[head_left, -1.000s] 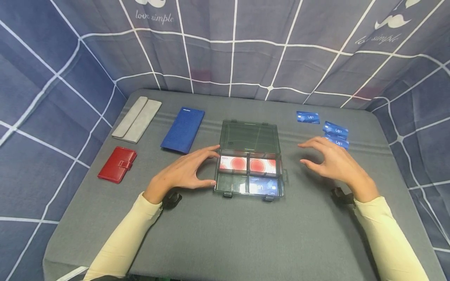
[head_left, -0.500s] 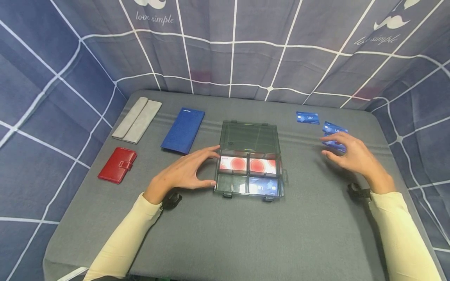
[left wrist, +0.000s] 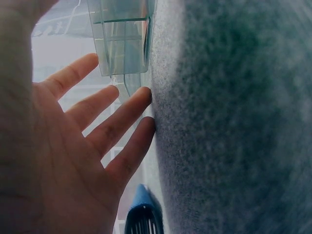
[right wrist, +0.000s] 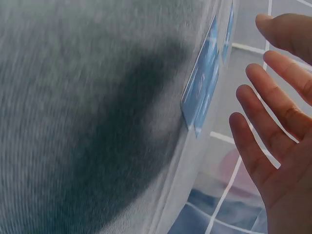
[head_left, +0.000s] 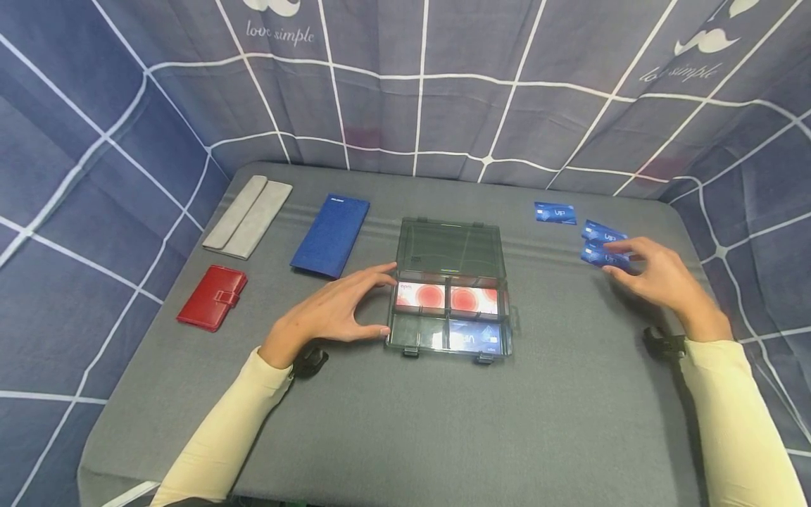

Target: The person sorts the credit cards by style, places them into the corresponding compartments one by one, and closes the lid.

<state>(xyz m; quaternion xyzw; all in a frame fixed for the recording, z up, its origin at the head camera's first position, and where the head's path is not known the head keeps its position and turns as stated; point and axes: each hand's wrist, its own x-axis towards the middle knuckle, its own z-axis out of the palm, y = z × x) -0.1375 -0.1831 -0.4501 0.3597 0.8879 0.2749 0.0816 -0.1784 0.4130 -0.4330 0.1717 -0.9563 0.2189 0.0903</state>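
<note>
A translucent dark green organizer box [head_left: 451, 243] lies on the table with its lid folded back. Red-and-white cards [head_left: 421, 295] fill its two upper compartments, and a blue VIP card [head_left: 472, 336] lies in the lower right one. Along the box's left side, my left hand [head_left: 332, 303] rests with thumb and index fingertip at the edge; its other fingers spread loosely in the left wrist view. My right hand [head_left: 659, 274] hovers, fingers parted, over the front one of two overlapping blue VIP cards [head_left: 594, 256]. Its shadow falls on the cloth in the right wrist view.
Another blue VIP card [head_left: 555, 213] lies behind and left of the overlapping pair. To the left are a blue wallet [head_left: 331, 235], a grey folding wallet [head_left: 247, 217] and a red wallet with a strap [head_left: 212, 297]. A checked curtain [head_left: 374, 91] surrounds the grey table.
My right hand has moved right, from beside the box to over the front blue card of the pair. The left hand and the box have stayed put.
</note>
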